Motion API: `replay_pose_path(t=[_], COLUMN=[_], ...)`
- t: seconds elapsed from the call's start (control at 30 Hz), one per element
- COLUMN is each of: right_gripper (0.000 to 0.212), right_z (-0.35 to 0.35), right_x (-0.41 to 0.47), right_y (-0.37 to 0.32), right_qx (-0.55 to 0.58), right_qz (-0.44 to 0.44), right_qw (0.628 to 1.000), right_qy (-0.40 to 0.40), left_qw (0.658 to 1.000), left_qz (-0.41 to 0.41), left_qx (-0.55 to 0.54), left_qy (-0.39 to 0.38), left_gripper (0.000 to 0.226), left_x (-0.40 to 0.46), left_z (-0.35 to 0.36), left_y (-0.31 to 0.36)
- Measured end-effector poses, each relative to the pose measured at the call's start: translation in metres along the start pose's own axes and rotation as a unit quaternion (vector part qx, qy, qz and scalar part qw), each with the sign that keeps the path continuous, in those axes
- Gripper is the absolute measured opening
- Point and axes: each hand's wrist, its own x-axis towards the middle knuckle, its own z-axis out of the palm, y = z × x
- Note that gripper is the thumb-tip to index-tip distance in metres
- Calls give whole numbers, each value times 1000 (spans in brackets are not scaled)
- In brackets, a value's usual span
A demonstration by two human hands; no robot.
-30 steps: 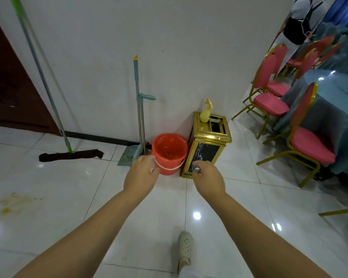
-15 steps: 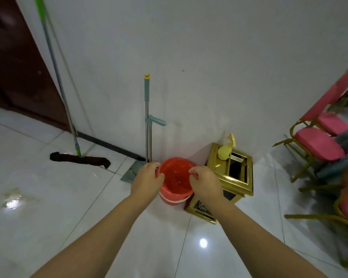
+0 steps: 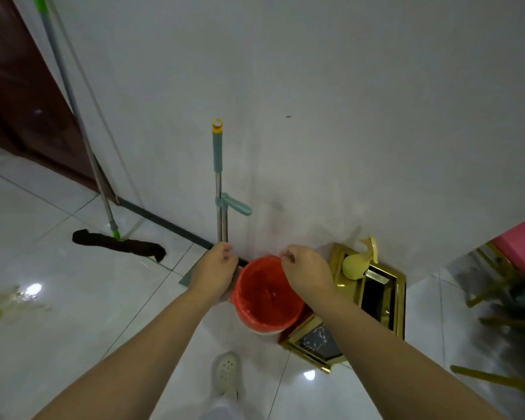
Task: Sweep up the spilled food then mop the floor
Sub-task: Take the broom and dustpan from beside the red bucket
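Both hands reached past bucket rim toward wall.

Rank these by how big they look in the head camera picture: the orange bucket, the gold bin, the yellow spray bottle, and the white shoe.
1. gold bin
2. orange bucket, a bit smaller
3. yellow spray bottle and white shoe look alike; the shoe sits nearer the camera, so no ranking.

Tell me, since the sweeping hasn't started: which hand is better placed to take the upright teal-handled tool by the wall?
Left, probably. The left hand sits at the base of the teal-handled tool, its fingers right by the metal shaft. The right hand is over the orange bucket, farther away.
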Motion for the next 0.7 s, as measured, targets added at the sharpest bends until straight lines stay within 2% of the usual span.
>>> replay_pose_path(t=[0.17,0.47,0.57,0.7], right_gripper=[29,29,30,29], right_z=[-15,-17,-18,-14], right_x=[80,191,213,235], right_y=[-16,-37,-37,-34], right_qx=[14,46,53,56], right_qz=[1,37,43,47], right_qw=[1000,998,997,997], right_qy=[-7,-20,-23,-25], left_qw=[997,984,965,911], left_qz=[-38,-145,-218,-298], left_qx=[-66,-92,-129,-279], left_qy=[-18,-52,-64,-56], left_gripper=[33,42,47,40], left_x=[81,217,242,258], left_z=[7,22,32,42], left_y=[14,26,24,19])
